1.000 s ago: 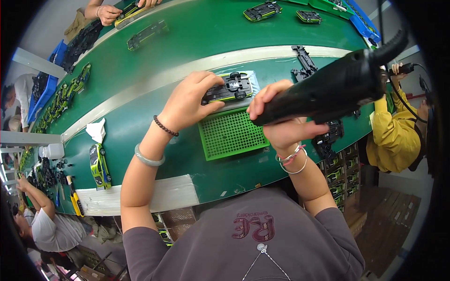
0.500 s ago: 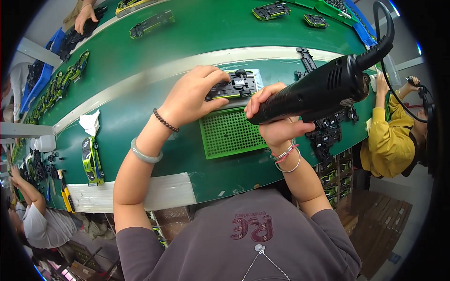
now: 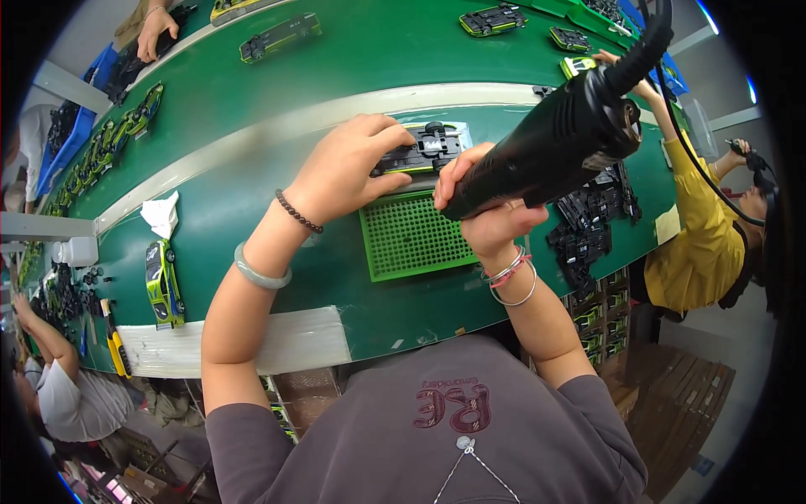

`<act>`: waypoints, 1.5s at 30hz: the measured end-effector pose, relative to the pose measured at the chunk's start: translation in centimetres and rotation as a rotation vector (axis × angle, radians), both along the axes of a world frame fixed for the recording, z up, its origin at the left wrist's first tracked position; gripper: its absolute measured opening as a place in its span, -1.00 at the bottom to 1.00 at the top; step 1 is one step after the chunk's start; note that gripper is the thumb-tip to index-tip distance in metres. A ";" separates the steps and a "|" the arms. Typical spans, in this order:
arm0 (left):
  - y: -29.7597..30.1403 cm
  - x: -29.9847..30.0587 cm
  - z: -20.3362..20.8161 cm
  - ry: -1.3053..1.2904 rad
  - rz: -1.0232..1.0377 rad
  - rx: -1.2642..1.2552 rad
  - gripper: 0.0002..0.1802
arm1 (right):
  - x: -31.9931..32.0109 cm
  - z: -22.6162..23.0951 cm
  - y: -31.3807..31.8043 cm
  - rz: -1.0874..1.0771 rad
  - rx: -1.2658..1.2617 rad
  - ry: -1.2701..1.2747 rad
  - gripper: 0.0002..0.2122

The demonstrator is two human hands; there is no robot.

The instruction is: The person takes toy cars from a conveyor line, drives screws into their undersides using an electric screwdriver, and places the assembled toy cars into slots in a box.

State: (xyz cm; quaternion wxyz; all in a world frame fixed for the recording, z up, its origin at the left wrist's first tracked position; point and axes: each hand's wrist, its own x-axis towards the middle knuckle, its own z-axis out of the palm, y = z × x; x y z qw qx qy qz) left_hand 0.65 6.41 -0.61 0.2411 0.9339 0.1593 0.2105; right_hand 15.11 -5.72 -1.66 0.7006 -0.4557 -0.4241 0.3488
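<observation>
My left hand (image 3: 348,164) grips an upturned toy car (image 3: 428,149), thumb on its near side and fingers on its far side. The car's black underside and wheels face up. In my right hand (image 3: 483,202) is a thick black corded electric screwdriver (image 3: 546,147), slanting up to the right, with fingers and thumb wrapped round its lower end. Its tip is hidden from view, close to the car's right end. Just below the car lies a green perforated plastic tray (image 3: 416,244), partly under my right hand.
Black chassis parts (image 3: 588,227) are heaped right of the tray. A yellow-green toy car (image 3: 164,281) and white tissue (image 3: 159,214) lie left, near a yellow-handled tool (image 3: 117,349). Beyond a pale rail (image 3: 336,109), upturned cars (image 3: 493,20) sit on the green belt. A yellow-sleeved co-worker (image 3: 697,227) is at right.
My right hand and the screwdriver have shifted slightly left, the tool's upper end tilting lower. My left hand stays on the car. The yellow-sleeved co-worker has reached out to a toy car on the belt.
</observation>
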 end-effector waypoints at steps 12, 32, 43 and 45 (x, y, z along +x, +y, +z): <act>0.3 -0.5 0.1 0.021 -0.027 0.034 -0.56 | 4.7 4.9 4.5 -0.039 0.295 0.059 -0.04; 0.4 -0.6 0.1 0.024 -0.038 0.001 -0.56 | 3.7 2.4 7.0 -0.090 0.184 -0.056 -0.20; 0.5 -0.5 0.3 0.047 -0.031 -0.016 -0.57 | 3.9 2.3 6.9 -0.055 0.193 -0.142 -0.19; 0.6 -0.6 0.1 0.048 -0.030 -0.024 -0.58 | 3.6 2.6 6.4 -0.098 0.125 -0.139 -0.11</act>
